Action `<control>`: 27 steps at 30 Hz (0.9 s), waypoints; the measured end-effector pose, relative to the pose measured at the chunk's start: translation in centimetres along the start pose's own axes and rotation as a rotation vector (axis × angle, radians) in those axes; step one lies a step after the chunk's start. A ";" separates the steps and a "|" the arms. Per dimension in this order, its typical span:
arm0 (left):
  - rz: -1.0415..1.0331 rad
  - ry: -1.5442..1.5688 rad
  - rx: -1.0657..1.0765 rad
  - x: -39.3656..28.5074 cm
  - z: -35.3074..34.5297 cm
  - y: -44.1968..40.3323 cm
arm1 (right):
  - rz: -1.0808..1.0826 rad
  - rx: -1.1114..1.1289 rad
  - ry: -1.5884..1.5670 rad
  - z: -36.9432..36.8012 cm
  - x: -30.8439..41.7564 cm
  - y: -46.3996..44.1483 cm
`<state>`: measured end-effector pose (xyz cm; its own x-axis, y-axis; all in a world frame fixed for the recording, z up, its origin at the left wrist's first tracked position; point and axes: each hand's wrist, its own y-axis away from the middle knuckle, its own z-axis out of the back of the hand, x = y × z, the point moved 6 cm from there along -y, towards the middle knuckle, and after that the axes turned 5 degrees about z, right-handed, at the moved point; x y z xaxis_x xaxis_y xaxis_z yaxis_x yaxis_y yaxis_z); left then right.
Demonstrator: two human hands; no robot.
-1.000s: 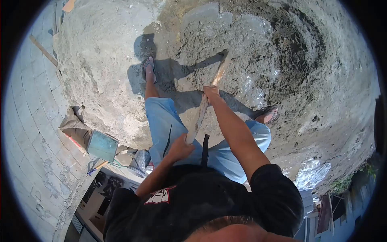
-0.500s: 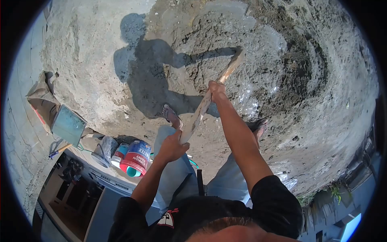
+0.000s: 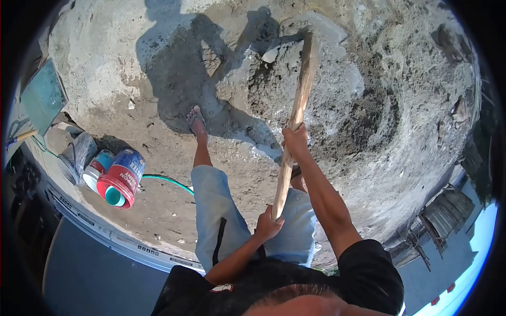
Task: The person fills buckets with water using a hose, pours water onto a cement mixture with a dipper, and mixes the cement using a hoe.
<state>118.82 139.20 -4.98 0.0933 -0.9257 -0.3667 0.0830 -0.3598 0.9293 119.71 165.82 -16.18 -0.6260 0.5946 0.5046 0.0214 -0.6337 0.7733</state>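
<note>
A long wooden handle (image 3: 301,97) runs from my lap up to the wet grey mix on the ground. My left hand (image 3: 269,225) is wrapped round its lower end, close to my body. Higher up, near the middle of the handle, my right hand (image 3: 295,141) grips it with closed fingers. The far end reaches the wet mortar (image 3: 332,100), and whatever tool head is there cannot be made out. Darker, coarse mix (image 3: 374,124) lies to the right of the handle.
A red and blue paint bucket (image 3: 124,176) and a smaller can (image 3: 97,168) stand at the left, with a green hose (image 3: 168,179) beside them. A greenish square sheet (image 3: 43,96) is further left. My sandalled foot (image 3: 196,119) is on the ground near the mix.
The handle has swung more upright, its far end now further up in view. Both hands still hold it and sit lower. The view has shifted, with the buckets further left.
</note>
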 end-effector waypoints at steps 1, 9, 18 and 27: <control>-0.018 0.030 -0.017 -0.8 -0.3 -2.3 | 0.053 -0.020 0.003 0.2 2.5 -1.9; 0.024 0.752 0.085 -5.9 -6.4 -11.0 | 0.234 -0.044 0.500 -3.2 -1.5 -15.8; 0.047 0.352 0.124 -0.9 -9.1 2.4 | -0.054 0.057 0.214 2.0 -6.3 -1.1; -0.341 0.476 -0.093 -16.3 4.4 -20.6 | 0.585 0.168 0.591 -5.8 17.8 -23.0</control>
<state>111.24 161.20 -17.96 0.4789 -0.5974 -0.6432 0.2709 -0.5964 0.7556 103.58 188.11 -27.23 -0.7813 -0.1920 0.5939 0.5549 -0.6491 0.5203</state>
